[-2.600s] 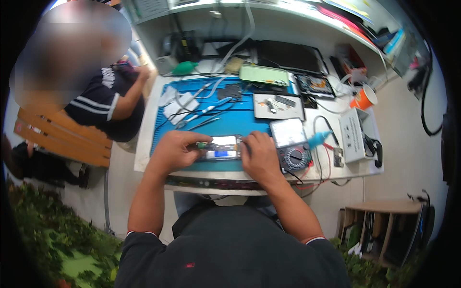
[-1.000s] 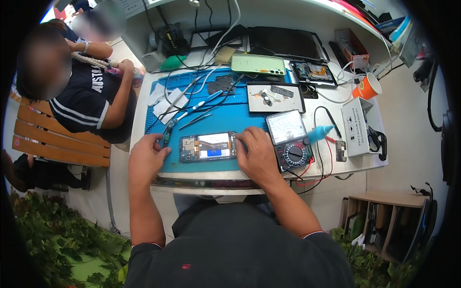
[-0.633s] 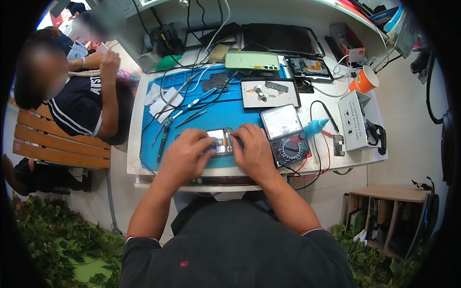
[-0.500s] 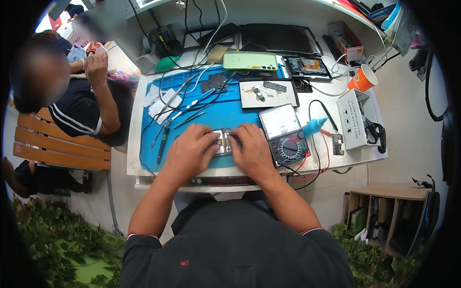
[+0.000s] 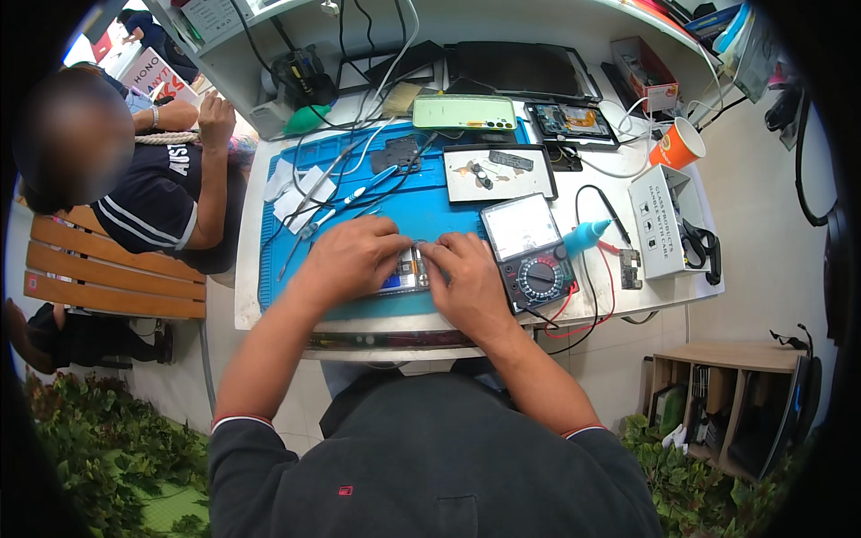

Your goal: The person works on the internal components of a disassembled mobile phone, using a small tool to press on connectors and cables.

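Observation:
My left hand (image 5: 359, 253) reaches over an opened phone (image 5: 402, 280) on the blue mat (image 5: 421, 206), its closed fingertips at the upper right edge; what they pinch is hidden. My right hand (image 5: 457, 276) has its curled fingers and thumb on the phone's right end, holding it. Exposed internal parts and a blue area show between the hands. Just right of my right hand sits an analog multimeter (image 5: 543, 276) with its lid raised and leads attached, a light-blue nozzle bottle (image 5: 581, 238) beside it. A shallow tray (image 5: 475, 184) with small parts lies behind the phone.
Behind are a pale green phone (image 5: 462, 112), another opened device (image 5: 574, 121), cables and a dark panel (image 5: 520, 67). At right stand an orange cup (image 5: 674, 143) and a white box (image 5: 655, 215) with scissors. Another person (image 5: 157, 206) is at the left near a wooden bench (image 5: 108, 278).
Earlier my left hand held a green-handled tool, then let it go on the mat. It has since moved up and rightward over the phone, its fingertips closing near the upper right edge.

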The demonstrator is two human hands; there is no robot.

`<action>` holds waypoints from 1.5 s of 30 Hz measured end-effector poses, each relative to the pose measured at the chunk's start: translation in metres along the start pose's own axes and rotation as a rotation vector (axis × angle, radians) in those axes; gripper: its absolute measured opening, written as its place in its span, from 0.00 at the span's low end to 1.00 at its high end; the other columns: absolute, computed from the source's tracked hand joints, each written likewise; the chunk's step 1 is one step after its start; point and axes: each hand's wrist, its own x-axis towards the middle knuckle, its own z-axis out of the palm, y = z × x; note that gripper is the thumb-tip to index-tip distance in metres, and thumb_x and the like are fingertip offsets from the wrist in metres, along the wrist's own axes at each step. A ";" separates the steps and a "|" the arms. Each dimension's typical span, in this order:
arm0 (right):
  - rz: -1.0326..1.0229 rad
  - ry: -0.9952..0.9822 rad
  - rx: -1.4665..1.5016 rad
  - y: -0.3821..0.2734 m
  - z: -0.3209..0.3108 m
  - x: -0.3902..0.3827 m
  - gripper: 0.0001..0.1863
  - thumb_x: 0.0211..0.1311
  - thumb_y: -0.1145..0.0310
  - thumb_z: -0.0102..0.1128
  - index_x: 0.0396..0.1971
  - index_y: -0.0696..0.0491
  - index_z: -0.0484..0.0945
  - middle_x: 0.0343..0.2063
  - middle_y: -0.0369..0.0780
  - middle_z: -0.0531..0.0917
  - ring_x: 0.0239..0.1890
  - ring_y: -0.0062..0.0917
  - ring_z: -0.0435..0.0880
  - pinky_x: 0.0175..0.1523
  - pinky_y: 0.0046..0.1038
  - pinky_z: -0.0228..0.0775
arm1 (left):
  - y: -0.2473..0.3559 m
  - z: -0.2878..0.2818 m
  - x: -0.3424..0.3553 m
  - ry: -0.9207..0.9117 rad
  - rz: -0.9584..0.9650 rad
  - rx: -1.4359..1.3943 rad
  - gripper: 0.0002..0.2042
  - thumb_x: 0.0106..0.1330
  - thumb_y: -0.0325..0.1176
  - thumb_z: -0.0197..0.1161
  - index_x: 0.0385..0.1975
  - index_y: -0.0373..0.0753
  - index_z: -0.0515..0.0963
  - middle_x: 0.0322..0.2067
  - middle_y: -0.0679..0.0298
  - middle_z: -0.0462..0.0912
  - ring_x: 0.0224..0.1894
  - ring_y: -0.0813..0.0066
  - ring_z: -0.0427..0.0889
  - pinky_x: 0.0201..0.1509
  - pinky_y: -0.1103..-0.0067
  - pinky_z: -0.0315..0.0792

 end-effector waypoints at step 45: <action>-0.065 -0.028 -0.078 0.000 0.000 0.000 0.18 0.68 0.78 0.72 0.56 0.53 0.92 0.45 0.40 0.86 0.48 0.40 0.83 0.54 0.44 0.72 | -0.030 -0.003 0.041 -0.197 -0.194 -0.250 0.11 0.65 0.38 0.83 0.38 0.38 0.96 0.34 0.55 0.95 0.37 0.55 0.93 0.44 0.65 0.84</action>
